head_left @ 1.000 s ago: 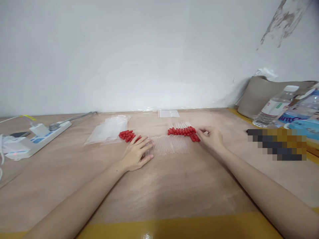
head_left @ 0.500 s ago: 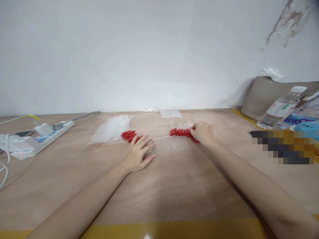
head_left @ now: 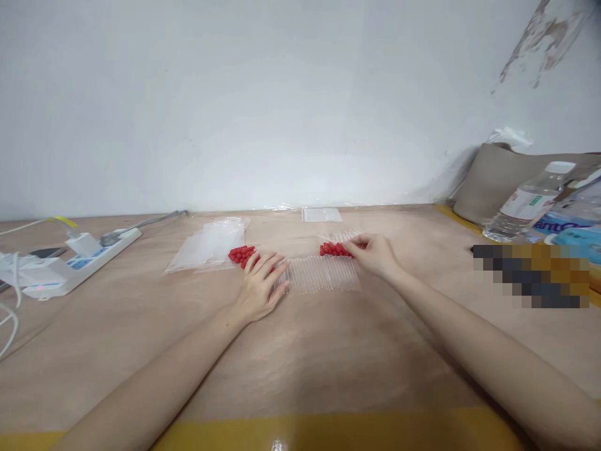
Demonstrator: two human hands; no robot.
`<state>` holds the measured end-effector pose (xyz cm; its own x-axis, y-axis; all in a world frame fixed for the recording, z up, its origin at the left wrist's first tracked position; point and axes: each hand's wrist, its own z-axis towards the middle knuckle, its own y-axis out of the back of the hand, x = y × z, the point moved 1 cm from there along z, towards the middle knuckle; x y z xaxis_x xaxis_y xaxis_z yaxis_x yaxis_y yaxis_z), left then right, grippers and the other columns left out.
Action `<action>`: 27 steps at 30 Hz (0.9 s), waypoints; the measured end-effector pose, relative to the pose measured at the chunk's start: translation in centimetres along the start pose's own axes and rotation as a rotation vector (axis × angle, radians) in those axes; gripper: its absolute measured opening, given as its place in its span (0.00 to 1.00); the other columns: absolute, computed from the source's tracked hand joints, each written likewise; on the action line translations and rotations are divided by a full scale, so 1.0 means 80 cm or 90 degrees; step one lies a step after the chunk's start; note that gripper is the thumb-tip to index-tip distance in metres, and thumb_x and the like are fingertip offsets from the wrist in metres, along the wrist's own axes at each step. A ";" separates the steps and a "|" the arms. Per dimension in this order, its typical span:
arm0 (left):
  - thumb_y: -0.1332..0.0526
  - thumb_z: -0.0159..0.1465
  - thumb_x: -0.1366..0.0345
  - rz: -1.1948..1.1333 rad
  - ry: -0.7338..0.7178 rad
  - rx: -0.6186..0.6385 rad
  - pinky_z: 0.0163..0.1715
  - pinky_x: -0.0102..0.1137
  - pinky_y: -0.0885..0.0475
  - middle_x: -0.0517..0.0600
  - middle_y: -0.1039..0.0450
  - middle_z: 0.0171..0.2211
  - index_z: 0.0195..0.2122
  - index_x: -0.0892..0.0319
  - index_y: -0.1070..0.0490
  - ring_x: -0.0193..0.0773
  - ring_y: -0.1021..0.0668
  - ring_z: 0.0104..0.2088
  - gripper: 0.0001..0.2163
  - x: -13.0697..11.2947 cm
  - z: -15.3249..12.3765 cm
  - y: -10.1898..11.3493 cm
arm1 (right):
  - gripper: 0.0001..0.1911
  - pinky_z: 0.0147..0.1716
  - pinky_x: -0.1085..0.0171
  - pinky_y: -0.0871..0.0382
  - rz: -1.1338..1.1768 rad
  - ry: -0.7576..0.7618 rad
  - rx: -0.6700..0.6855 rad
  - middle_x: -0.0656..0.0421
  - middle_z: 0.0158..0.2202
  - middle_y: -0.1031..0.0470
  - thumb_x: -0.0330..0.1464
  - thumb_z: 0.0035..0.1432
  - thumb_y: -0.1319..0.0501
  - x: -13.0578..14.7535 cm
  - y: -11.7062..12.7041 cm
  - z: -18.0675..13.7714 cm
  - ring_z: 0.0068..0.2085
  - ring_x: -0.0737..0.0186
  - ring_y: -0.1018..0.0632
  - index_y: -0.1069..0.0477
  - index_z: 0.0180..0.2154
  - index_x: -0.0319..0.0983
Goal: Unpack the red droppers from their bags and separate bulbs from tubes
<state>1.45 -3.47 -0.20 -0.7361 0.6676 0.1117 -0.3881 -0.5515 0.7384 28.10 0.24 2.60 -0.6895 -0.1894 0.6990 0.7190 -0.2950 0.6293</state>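
A row of clear glass droppers [head_left: 322, 274] lies flat in the middle of the wooden table [head_left: 300, 351]. Red rubber bulbs [head_left: 334, 250] cap a second row just behind it, and more red bulbs [head_left: 241, 255] show at the left end. My left hand [head_left: 261, 286] rests flat on the left end of the near row, fingers spread. My right hand [head_left: 374, 254] is curled over the right end of the far row, fingertips pinched on the red-capped droppers.
Clear plastic bags [head_left: 206, 245] lie left of the droppers, another small bag [head_left: 321, 215] by the wall. A white power strip [head_left: 70, 267] with plugs sits far left. Water bottles [head_left: 524, 203], a grey bag [head_left: 498, 178] and a blue pack [head_left: 575, 241] crowd the right.
My right hand moved left onto the right end of the red-capped row and closed its fingers there. My left hand stayed in place on the near row.
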 end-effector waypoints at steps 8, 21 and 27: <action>0.44 0.61 0.65 0.035 -0.085 -0.069 0.52 0.46 0.46 0.49 0.26 0.41 0.44 0.54 0.30 0.42 0.29 0.46 0.10 -0.028 0.017 -0.016 | 0.09 0.34 0.64 0.40 0.071 0.350 0.040 0.60 0.24 0.28 0.37 0.53 0.41 0.008 -0.047 -0.063 0.30 0.65 0.30 0.28 0.25 0.40; 0.46 0.62 0.65 0.071 -0.122 -0.051 0.49 0.44 0.44 0.44 0.28 0.25 0.33 0.54 0.29 0.35 0.29 0.31 0.06 -0.035 0.018 -0.011 | 0.09 0.45 0.57 0.52 -0.190 0.562 -0.058 0.62 0.28 0.25 0.38 0.56 0.44 0.020 -0.062 -0.079 0.35 0.65 0.31 0.28 0.37 0.44; 0.47 0.62 0.65 0.117 -0.140 -0.005 0.47 0.43 0.44 0.46 0.29 0.24 0.30 0.56 0.29 0.35 0.31 0.30 0.08 -0.036 0.019 -0.008 | 0.10 0.47 0.56 0.54 -0.249 0.567 -0.089 0.62 0.23 0.28 0.35 0.58 0.46 0.022 -0.061 -0.084 0.32 0.66 0.32 0.28 0.30 0.42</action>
<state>4.66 -4.32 0.04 -0.6571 0.6483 0.3847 -0.2649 -0.6764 0.6873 22.76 -4.93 -1.51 -0.7311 -0.6753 -0.0978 0.4491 -0.5841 0.6761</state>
